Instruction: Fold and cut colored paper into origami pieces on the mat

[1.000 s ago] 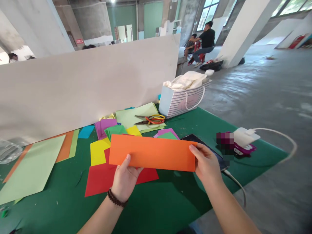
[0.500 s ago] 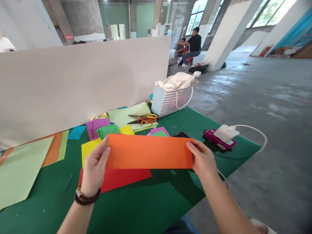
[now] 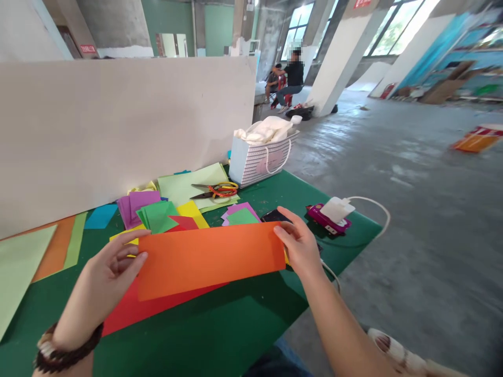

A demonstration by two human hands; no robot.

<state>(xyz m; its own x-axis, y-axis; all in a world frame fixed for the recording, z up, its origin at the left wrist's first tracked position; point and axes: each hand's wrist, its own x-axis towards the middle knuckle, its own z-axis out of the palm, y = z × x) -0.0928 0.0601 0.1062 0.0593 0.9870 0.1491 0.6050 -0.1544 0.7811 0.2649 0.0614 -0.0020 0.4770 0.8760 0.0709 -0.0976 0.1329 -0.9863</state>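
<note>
Grip of the left hand (image 3: pixel 98 285) pinches the left end of an orange sheet (image 3: pixel 212 259); the right hand (image 3: pixel 302 246) pinches its right end. Light, even tension would keep it flat and uncreased. The orange sheet is over the green table (image 3: pixel 204 340), partly hiding a red sheet (image 3: pixel 128 311), with scissors (image 3: pixel 215 192) beyond on pale green paper (image 3: pixel 175 187).

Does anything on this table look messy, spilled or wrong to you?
Nothing looks spilled, and the orange sheet shows no tear. One slight oddity: the white cable from the white charger loops out past the edge of the green table, where it might snag. The purple sheets and green sheets overlap untidily.
</note>
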